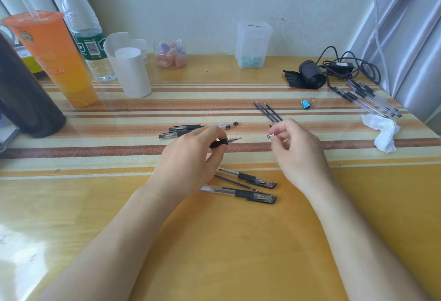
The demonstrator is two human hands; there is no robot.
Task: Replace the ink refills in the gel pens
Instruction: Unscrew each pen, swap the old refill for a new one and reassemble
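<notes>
My left hand grips a gel pen by its black rubber grip, its bare refill point sticking out to the right. My right hand pinches a small metal tip piece between thumb and fingers, a little apart from the pen's point. Three loose dark refills lie just beyond my right hand. Two capped pens lie beyond my left hand. Two more capped pens and a loose refill lie between my wrists.
An orange drink cup, a water bottle, a paper roll and a dark flask stand at the left. Two plastic jars sit by the wall. Right: black roll, cables, blue binder clip, pen pile, crumpled tissue.
</notes>
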